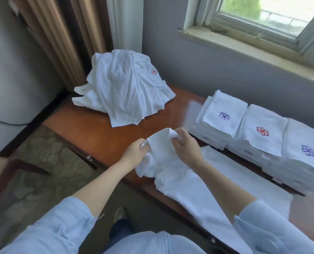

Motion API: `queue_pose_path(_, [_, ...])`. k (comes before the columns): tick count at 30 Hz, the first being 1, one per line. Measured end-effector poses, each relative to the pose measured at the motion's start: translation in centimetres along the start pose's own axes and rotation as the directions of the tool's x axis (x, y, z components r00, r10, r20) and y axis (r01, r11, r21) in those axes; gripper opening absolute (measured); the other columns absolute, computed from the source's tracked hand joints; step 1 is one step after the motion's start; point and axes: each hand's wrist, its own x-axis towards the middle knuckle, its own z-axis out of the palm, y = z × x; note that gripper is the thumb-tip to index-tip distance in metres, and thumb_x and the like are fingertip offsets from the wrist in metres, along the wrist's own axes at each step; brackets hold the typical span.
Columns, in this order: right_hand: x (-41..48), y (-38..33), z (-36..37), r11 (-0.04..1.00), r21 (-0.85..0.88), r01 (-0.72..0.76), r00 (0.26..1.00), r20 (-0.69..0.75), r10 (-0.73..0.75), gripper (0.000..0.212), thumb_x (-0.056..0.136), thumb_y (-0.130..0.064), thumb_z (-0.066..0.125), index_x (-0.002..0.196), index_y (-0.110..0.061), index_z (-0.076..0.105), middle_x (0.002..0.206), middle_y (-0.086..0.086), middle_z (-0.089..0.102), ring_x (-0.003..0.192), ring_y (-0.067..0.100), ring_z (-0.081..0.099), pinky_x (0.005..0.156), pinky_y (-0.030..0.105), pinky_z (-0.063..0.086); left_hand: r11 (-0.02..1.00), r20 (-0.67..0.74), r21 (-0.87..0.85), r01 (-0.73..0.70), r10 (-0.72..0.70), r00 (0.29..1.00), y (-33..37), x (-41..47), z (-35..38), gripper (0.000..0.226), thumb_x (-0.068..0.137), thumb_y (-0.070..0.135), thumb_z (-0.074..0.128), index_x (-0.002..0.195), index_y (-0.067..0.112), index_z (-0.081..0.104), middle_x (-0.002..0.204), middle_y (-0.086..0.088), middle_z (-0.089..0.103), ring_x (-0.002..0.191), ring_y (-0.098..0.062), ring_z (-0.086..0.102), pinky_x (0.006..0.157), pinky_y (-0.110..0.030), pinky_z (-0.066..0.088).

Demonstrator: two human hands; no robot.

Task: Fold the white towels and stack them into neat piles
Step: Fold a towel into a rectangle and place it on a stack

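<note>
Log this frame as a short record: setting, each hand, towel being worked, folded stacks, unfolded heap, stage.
setting: wooden table below a window
left hand: pinches one top corner of the held towel
right hand: pinches the other top corner
held towel: white, top edge lifted, rest trailing on the table
folded stacks: three side by side along the wall; top emblems purple, red, purple
unfolded heap: far end of table, red emblem showing
stage: this towel not yet folded
</note>
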Motion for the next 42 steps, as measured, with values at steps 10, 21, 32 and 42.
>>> queue_pose_path(10, [4.6,-3.9,-2.6,0.873,-0.287,0.395,0.899,-0.074,-0.431,0.017,0.094,-0.027,0.057,0.105,-0.021,0.067,0.083,-0.011,0.065,0.086,0.019,0.053,0.055,0.028,0.031,0.977,-0.116,-0.211,0.006,-0.031,0.993,3.3,-2.1,-4.2,0.029,0.093,0.032,0.064,0.078,0.010,0.052,0.078,-0.009,0.052,0.072,-0.021,0.049,0.069,-0.034,0.035])
queue_pose_path(21, [11.2,-5.6,7.2,0.960,-0.127,0.250,0.957,0.180,-0.226,0.028,0.094,-0.025,0.055,0.120,-0.029,0.065,0.118,-0.009,0.065,0.098,0.011,0.065,0.074,0.029,0.048,0.976,-0.052,0.143,0.163,-0.157,0.986,-5.0,5.2,-10.3,0.030,0.091,0.032,0.061,0.067,0.020,0.048,0.065,0.008,0.052,0.058,-0.008,0.051,0.055,-0.026,0.040])
queue_pose_path(32, [10.7,-0.8,12.1,0.980,-0.098,-0.173,0.983,0.047,0.178,0.036,0.093,-0.015,0.055,0.126,-0.029,0.060,0.129,-0.013,0.058,0.115,0.007,0.056,0.079,0.023,0.042,0.847,0.119,0.525,-0.085,0.026,0.993,-7.5,12.1,-10.0,0.024,0.091,0.027,0.057,0.114,0.025,0.053,0.106,0.010,0.052,0.095,-0.011,0.054,0.069,-0.028,0.042])
queue_pose_path(42, [3.4,0.5,13.6,0.891,-0.414,-0.188,0.946,0.166,0.277,0.054,0.077,-0.009,0.058,0.129,-0.020,0.054,0.137,-0.003,0.043,0.133,0.019,0.036,0.106,0.029,0.030,0.471,0.539,0.689,-0.551,0.176,0.824,-8.0,14.3,-5.6,0.062,0.073,0.023,0.065,0.129,0.029,0.040,0.123,0.006,0.034,0.115,-0.017,0.036,0.093,-0.025,0.031])
